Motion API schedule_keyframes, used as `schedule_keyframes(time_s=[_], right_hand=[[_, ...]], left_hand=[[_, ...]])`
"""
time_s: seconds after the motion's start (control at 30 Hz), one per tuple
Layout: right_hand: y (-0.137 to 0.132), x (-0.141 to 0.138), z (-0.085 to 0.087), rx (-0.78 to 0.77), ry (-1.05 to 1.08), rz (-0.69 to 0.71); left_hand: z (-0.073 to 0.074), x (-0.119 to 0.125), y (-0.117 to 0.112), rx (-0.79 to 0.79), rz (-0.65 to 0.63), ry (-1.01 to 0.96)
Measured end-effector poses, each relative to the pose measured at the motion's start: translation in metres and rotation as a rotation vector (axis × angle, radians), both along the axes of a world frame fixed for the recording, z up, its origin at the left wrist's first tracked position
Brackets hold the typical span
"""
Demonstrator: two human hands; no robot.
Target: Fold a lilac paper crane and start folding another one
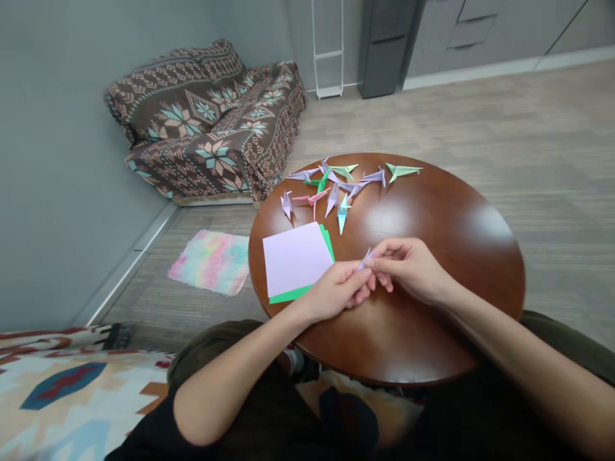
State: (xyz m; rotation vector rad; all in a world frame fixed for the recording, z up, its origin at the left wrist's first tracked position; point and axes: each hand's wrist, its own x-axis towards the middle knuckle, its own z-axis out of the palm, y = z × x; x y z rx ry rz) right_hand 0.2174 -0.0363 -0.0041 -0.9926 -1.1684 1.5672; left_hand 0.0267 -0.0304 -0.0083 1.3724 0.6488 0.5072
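Observation:
Between my two hands, over the round brown table (pixel 461 307), is a small piece of folded lilac paper (pixel 366 257), mostly hidden by fingers. My left hand (pixel 343 286) is closed, with its thumb and fingers pinching the paper from the left. From the right, my right hand (pixel 408 266) pinches it near the upper end with thumb and forefinger. A stack of square paper (pixel 298 259), lilac on top with green sheets sticking out beneath, lies just left of my left hand. Past my hands stand several folded paper cranes (pixel 333 198) in lilac, green, pink and blue.
A pale green paper crane (pixel 402 171) sits apart at the table's far side. Beyond the table stands a sofa (pixel 206 121) under a patterned cover. A pastel fluffy mat (pixel 211 261) lies on the floor to the left. Grey cabinets (pixel 473 32) line the back.

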Motion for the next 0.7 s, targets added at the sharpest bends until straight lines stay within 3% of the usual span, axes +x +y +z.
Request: schedule_keyframes(time_s=[0.3,0.7], right_hand=[[0.0003,0.0039,-0.0035,0.079,-0.009,-0.109],[-0.0013,0.0086,0.0054,0.121,-0.086,0.047]], left_hand=[[-0.0009,-0.0022,0.0011,-0.110,-0.055,-0.060],[0.0008,-0.0025,0.0022,-0.433,-0.046,-0.207]])
